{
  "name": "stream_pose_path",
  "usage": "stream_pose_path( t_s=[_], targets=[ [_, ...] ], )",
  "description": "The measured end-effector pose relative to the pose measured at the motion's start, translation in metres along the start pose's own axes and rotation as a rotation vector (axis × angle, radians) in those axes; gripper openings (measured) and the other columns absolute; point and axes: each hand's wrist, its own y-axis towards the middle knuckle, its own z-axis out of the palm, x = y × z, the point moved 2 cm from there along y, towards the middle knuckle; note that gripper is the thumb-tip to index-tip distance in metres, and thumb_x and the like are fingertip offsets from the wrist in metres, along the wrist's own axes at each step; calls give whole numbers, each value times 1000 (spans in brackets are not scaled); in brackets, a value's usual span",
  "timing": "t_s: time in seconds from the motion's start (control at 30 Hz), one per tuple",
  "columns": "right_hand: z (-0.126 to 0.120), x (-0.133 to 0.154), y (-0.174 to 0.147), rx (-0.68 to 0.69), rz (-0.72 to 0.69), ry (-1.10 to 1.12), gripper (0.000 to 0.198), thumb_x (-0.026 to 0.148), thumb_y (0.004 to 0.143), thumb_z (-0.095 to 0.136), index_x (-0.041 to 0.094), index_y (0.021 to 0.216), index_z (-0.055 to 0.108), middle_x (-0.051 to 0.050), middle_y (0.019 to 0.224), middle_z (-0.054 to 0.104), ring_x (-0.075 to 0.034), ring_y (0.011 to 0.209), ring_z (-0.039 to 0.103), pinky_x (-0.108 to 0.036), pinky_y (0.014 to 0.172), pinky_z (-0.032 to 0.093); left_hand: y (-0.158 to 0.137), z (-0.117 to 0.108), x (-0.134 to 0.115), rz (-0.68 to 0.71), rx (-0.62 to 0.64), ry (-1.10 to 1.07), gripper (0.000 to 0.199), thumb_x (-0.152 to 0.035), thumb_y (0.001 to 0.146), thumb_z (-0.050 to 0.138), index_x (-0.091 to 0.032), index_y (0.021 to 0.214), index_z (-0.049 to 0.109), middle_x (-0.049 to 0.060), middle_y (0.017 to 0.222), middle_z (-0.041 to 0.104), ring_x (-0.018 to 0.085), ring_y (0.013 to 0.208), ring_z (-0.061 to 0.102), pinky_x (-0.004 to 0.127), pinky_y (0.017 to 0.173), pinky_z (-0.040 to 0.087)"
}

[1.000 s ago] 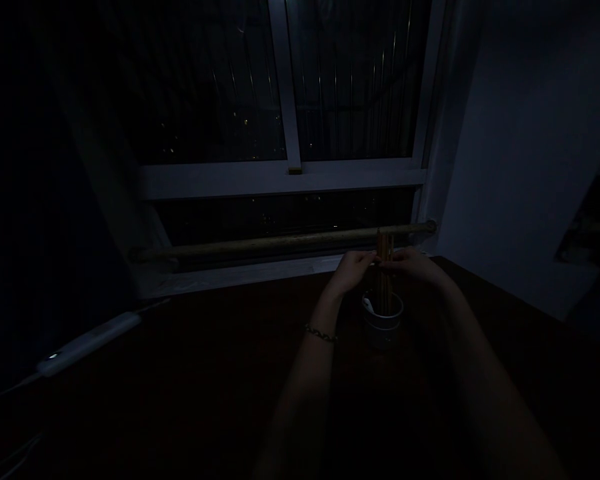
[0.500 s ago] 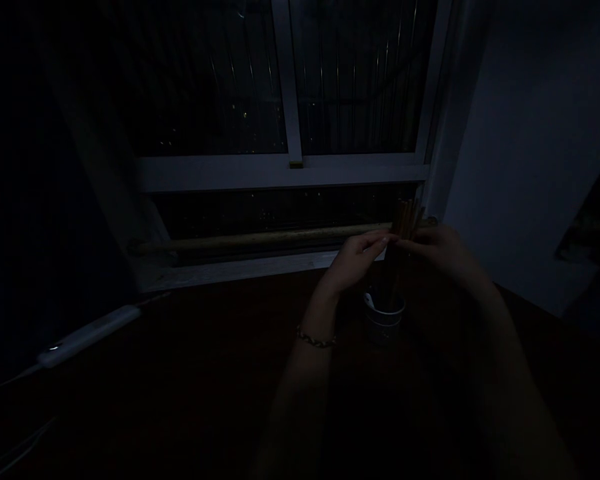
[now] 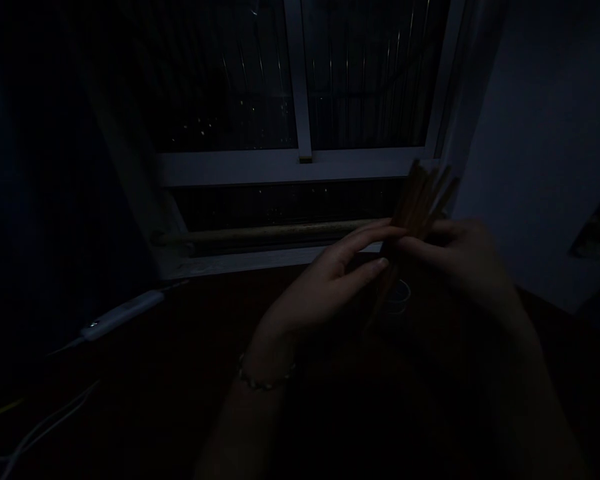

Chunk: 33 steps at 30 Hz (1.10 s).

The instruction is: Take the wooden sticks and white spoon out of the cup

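Observation:
The room is very dark. A bundle of thin wooden sticks [image 3: 420, 200] stands tilted, its tops fanned toward the upper right. My right hand [image 3: 460, 257] grips the bundle around its middle. My left hand [image 3: 330, 280], with a beaded bracelet on the wrist, touches the sticks with its fingertips from the left. Behind and below the hands a small white cup [image 3: 399, 293] sits on the dark table [image 3: 180, 373], mostly hidden. Whether the sticks' lower ends are still in the cup I cannot tell.
A window [image 3: 300, 100] with a pale frame fills the back, with a long wooden rod [image 3: 270, 233] along its sill. A white power strip [image 3: 123, 315] and thin cables [image 3: 40, 427] lie at the left. A pale wall [image 3: 545, 167] stands at the right.
Both hands have lifted the bundle of sticks up out of the cup and toward me, tilting and fanning it. The view has shifted closer and slightly left.

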Motion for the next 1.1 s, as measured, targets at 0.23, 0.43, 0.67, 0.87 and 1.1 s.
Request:
stream_pose_path(
  t_s=[0.23,0.43,0.67,0.87,1.1],
  targets=[
    [82,-65,6,225,460,425,34,39,60,69,10,74,60,4,44,40,-8,36,36,-21,35,33,-50,-16,63,-267,-48,-126,66,-25,84,53,-33,140,18,5,147,16,26,123,39,33,96,44],
    [152,-122,-24,172,573,597,41,40,54,76,5,70,59,-1,55,49,-6,45,42,-17,40,29,-98,-17,120,-565,-189,-222,81,-32,84,54,-33,137,-8,19,139,25,15,74,61,32,67,53],
    [200,-143,-62,444,628,812,41,44,64,72,6,74,58,-5,65,56,-11,52,54,-19,48,42,-160,-43,133,-771,-248,-216,44,-35,82,55,-10,112,37,2,77,51,7,53,46,20,50,38],
    [212,-152,-83,554,794,708,27,26,75,66,6,91,60,-12,95,60,-12,66,60,-20,56,50,-218,-138,142,-1082,-312,667,33,-21,85,44,-7,114,39,14,103,52,20,90,53,28,74,41],
    [221,-158,-95,671,812,535,19,22,84,55,3,90,58,-12,91,60,-11,65,60,-20,58,50,-275,-213,155,-1551,-157,1268,36,-12,84,33,6,113,44,28,111,48,31,100,53,33,77,42]
  ],
)
